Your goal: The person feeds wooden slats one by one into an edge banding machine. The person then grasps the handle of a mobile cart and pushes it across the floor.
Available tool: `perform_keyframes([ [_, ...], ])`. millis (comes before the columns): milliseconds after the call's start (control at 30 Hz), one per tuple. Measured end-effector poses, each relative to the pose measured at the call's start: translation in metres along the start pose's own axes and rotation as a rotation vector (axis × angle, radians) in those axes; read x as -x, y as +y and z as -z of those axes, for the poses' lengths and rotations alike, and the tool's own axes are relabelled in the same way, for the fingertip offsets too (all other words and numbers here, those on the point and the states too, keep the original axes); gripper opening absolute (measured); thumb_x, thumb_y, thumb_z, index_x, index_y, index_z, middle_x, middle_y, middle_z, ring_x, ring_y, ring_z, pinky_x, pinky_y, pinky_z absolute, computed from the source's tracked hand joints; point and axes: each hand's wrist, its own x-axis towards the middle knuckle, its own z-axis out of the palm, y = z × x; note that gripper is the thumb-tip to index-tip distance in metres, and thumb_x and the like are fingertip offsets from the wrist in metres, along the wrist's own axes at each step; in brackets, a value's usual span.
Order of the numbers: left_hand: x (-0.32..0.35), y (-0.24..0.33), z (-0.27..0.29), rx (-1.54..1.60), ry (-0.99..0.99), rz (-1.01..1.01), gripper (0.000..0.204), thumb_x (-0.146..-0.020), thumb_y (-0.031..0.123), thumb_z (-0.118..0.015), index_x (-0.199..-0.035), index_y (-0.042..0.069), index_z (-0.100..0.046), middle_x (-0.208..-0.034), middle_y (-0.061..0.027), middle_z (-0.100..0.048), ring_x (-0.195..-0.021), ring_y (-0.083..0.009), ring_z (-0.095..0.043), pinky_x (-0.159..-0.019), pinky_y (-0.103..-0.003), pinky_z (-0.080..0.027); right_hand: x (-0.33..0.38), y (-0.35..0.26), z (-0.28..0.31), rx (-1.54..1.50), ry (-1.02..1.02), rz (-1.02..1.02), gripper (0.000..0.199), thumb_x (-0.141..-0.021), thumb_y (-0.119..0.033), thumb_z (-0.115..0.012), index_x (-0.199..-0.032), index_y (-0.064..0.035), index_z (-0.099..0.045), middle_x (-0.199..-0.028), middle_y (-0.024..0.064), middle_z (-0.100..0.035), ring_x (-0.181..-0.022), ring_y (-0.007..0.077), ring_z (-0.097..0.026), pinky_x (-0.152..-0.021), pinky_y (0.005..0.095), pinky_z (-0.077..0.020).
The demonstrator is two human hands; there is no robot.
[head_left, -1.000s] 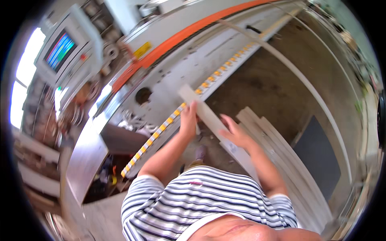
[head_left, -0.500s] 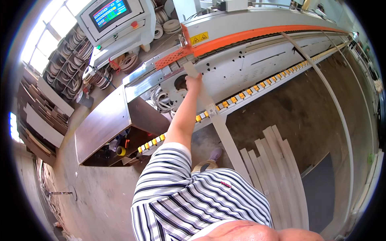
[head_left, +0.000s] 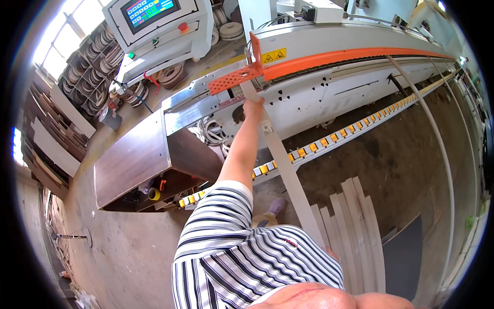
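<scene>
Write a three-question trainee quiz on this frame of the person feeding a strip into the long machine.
1. True or false: the left hand rests on the far end of the long pale strip at the machine's infeed.
2. What colour is the perforated guard above that hand?
3. Where do the spare strips lie: A on the floor, B on the roller rail?

Key: 1 true; 2 orange; 3 A. The right hand barely shows, beside the strip's near end.

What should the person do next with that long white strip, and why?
Probably push the strip a little farther in. The left hand holds its far end right at the machine's mouth, under the orange guard, and most of it is still outside.
</scene>
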Motion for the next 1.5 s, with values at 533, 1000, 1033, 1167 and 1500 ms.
perform_keyframes([
  [533, -0.006, 0.003, -0.003, 0.107, 0.083, -0.006, 0.061, -0.072, 0.037, -0.074, -0.111, -0.004, -0.052, -0.11, -0.0232, -0.064, -0.104, -0.0389, -0.062, -0.092, -0.043, -0.048, -0.013, -0.013, 0.017, -0.064, 0.007, -0.02, 0.048, -0.092, -0.053, -0.049, -0.092, -0.0053, -0.057, -0.076, 0.025, -0.065, -0.076, 0.0474, -0.062, -0.065, 0.0551, -0.0477],
  [1000, -0.014, 0.015, -0.014, 0.183, 0.071, 0.017, 0.062, -0.072, 0.03, -0.075, -0.112, -0.011, -0.052, -0.106, -0.0257, -0.063, -0.095, -0.0365, -0.065, -0.08, -0.042, -0.052, -0.023, 0.003, 0.03, -0.043, -0.008, -0.001, 0.064, -0.093, -0.065, -0.033, -0.091, -0.0079, -0.061, -0.074, 0.0259, -0.064, -0.075, 0.0492, -0.06, -0.064, 0.0575, -0.0463],
  [1033, -0.013, 0.017, -0.016, 0.178, 0.067, 0.021, 0.062, -0.072, 0.03, -0.075, -0.112, -0.011, -0.052, -0.106, -0.0257, -0.063, -0.095, -0.0365, -0.065, -0.08, -0.042, -0.052, -0.023, 0.003, 0.032, -0.077, -0.016, -0.005, 0.063, -0.093, -0.065, -0.033, -0.092, -0.0092, -0.062, -0.074, 0.026, -0.064, -0.074, 0.0492, -0.06, -0.064, 0.0579, -0.0462],
  [1167, -0.009, 0.026, -0.019, 0.162, 0.052, 0.01, 0.061, -0.072, 0.03, -0.075, -0.112, -0.011, -0.053, -0.107, -0.0253, -0.064, -0.095, -0.0357, -0.065, -0.079, -0.041, -0.053, -0.028, 0.012, 0.03, -0.012, -0.018, -0.054, 0.06, -0.094, -0.063, -0.033, -0.092, -0.0111, -0.063, -0.073, 0.0258, -0.063, -0.072, 0.0489, -0.06, -0.063, 0.0585, -0.0462],
  [1500, -0.02, 0.038, -0.051, 0.227, 0.034, 0.019, 0.05, -0.069, 0.027, -0.077, -0.098, -0.011, -0.062, -0.099, -0.0265, -0.066, -0.093, -0.0378, -0.066, -0.082, -0.041, -0.053, -0.043, 0.005, 0.062, 0.001, 0.084, -0.045, 0.062, -0.095, -0.059, -0.036, -0.083, -0.0058, -0.065, -0.073, 0.0253, -0.062, -0.071, 0.0479, -0.059, -0.062, 0.0554, -0.0446],
])
